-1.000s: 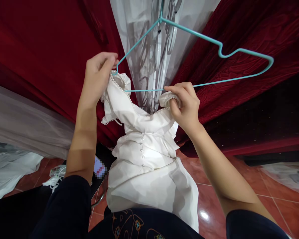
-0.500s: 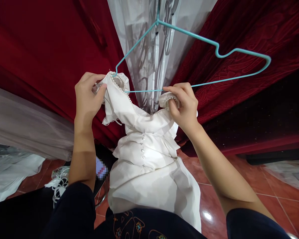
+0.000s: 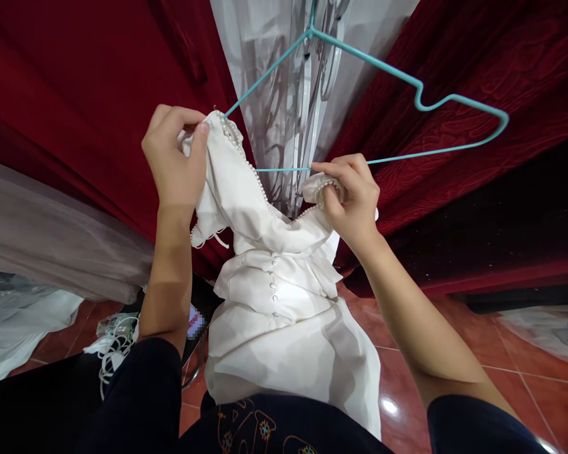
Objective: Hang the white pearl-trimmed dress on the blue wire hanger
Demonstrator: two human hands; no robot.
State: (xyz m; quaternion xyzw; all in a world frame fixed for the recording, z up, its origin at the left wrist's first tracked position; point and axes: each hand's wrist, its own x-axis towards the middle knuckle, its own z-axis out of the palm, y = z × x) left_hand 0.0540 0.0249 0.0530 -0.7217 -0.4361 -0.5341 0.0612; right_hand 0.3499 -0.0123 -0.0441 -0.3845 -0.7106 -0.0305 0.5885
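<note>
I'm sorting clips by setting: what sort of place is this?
Possibly a bridal or formalwear shop: the white bead-trimmed dress, turquoise hanger, dark red drapes and pale sheer fabric suggest it.

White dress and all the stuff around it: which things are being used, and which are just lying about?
Being used:
- white dress, held by the left hand and right hand
- blue hanger, one end at the dress's shoulder

Just about:
- tangled white cord
- purple thing, too blurred to name
- red curtain
</note>
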